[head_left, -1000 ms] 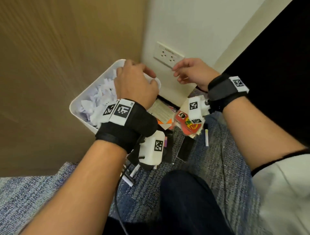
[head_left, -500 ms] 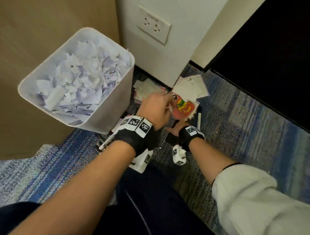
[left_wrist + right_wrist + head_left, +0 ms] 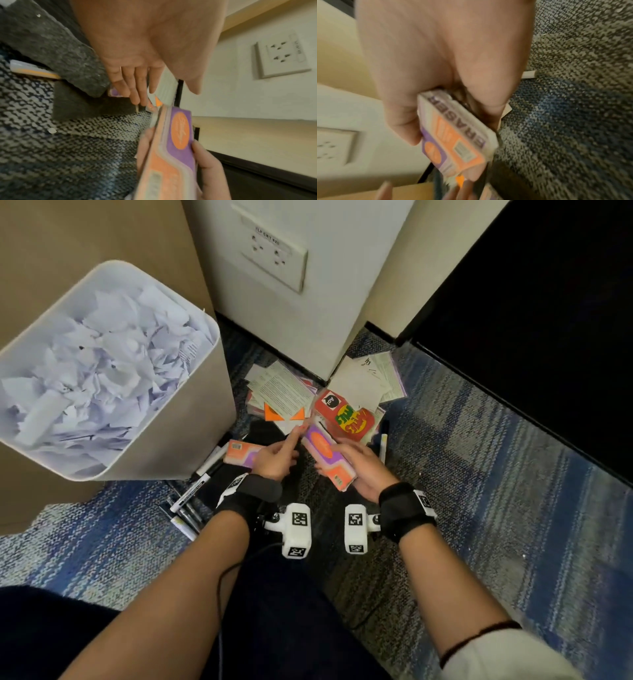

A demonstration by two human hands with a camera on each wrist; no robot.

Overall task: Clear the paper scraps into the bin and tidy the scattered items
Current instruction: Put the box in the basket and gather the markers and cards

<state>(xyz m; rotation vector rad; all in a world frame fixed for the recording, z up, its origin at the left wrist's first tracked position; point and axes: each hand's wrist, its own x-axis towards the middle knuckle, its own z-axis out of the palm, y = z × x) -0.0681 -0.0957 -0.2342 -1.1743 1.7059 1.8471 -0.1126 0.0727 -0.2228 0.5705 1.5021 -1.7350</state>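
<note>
Starting at the left, the white plastic bin (image 3: 144, 419) stands on the blue-grey carpet (image 3: 496, 474), heaped to its rim with torn white paper scraps (image 3: 92, 364), so the scrap part of the job looks largely done and the loose stationery is what remains. Just beside the bin's base lie several white marker pens (image 3: 191, 494) and a second orange-and-purple eraser box (image 3: 239, 455), flat on the floor and partly behind the left hand (image 3: 274, 457). That hand holds nothing: its fingers are extended, the forefinger reaching forward to touch the far end of the orange-and-purple cardboard eraser box (image 3: 329, 455) held in the right hand (image 3: 363, 470). The right hand wraps the box from below, thumb on one side and fingers on the other, as the right wrist view confirms. The held box's long axis runs from the right palm away toward the wall corner, leaning toward the left hand. The box on the floor lies to the left, nearer the left hand, its long axis roughly crosswise, so that hand seems better placed to gather it. Beyond the hands, printed white paper sheets (image 3: 284, 392) and a red illustrated card (image 3: 346, 412) lie scattered at the foot of the white wall column (image 3: 325, 313).
</note>
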